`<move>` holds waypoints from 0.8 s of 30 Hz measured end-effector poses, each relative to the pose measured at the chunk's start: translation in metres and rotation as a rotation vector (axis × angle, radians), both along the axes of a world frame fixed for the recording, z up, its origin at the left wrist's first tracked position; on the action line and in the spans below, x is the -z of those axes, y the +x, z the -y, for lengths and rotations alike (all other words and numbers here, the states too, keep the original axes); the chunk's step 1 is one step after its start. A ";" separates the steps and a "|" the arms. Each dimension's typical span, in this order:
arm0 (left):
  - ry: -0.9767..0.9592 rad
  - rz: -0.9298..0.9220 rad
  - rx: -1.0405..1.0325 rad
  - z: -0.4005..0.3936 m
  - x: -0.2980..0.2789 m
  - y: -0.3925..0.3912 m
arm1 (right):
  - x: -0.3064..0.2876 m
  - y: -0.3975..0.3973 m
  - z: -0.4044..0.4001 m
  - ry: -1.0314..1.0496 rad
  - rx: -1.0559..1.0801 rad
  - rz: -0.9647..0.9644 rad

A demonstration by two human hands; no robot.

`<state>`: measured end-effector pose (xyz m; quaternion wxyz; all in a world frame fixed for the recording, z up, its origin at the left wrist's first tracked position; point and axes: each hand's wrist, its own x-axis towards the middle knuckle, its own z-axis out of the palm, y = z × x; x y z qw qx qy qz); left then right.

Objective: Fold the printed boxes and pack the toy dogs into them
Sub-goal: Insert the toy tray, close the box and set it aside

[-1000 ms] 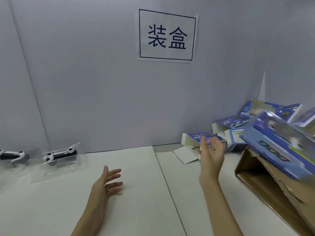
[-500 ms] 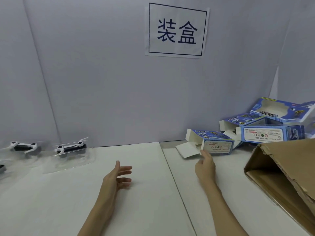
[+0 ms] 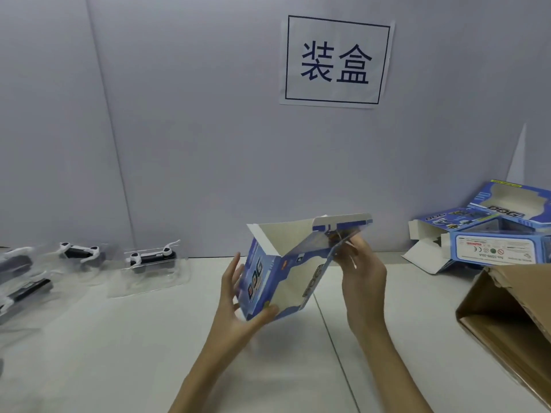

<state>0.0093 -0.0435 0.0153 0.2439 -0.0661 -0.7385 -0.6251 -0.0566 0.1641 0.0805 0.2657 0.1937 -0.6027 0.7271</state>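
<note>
Now the printed box [image 3: 286, 272] is off the tabletop [image 3: 119, 353], w/ left hand [image 3: 238, 305] gripping its lower corner, right hand [image 3: 357, 263] pinching the top flap; half a sec ago only the right touched it. Folding's begun; toy dogs [image 3: 152, 257] wait left of it.

Black-and-white toy dogs in clear plastic trays [image 3: 149, 263] laid left on white table [image 3: 119, 353], blue printed cardboard boxes [image 3: 489, 236] piled right, brown corrugated carton [image 3: 507, 317] placed before them.
</note>
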 end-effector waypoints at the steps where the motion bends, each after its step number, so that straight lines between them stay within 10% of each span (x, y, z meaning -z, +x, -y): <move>1: 0.037 -0.047 -0.010 -0.003 -0.005 0.002 | 0.001 0.003 0.007 0.006 -0.040 0.027; 7: 0.070 -0.055 -0.173 0.002 -0.014 0.009 | 0.000 0.009 0.018 -0.057 -0.165 0.142; 24: 0.036 0.145 0.169 0.003 -0.016 0.017 | 0.016 0.016 0.031 0.290 -0.338 0.235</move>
